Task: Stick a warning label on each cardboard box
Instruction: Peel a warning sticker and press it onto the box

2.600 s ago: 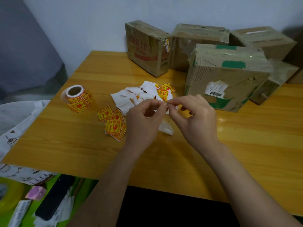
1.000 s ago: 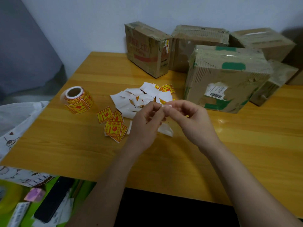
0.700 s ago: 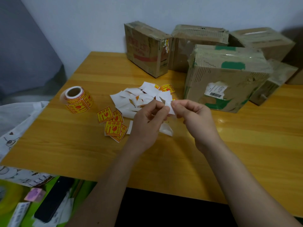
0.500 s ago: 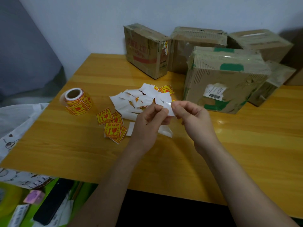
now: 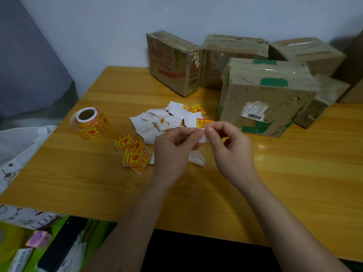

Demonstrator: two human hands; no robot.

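Nearest us, off the table's near-left corner: a dark phone and a pink block on a green surface, plus white printed fabric along the left edge.

Both our forearms come in over the near edge and meet above mid-table. Left hand: fingers curled, thumb and forefinger pinching white backing paper. Right hand: also curled, thumb and forefinger pinching the label, whose red-and-yellow top edge shows just above the fingertips. Label and backing are touching where the two pinches meet; how far they're separated we can't tell. A loose white scrap lies on the table under the hands.

Just left of the left hand: a small overlapping cluster of cut labels, face up. Further left, near the left edge, the label roll lies tilted, core opening facing up and toward us.

Behind the hands: a heap of peeled backings, with one more label at its far-right side.

Toward the far edge, boxes. Closest is a front box with green tape patches and a torn barcode slip, right of the heap. Behind it, along the wall: a red-printed box on the left, a middle box, a right box, and a small box tucked beside the front one.
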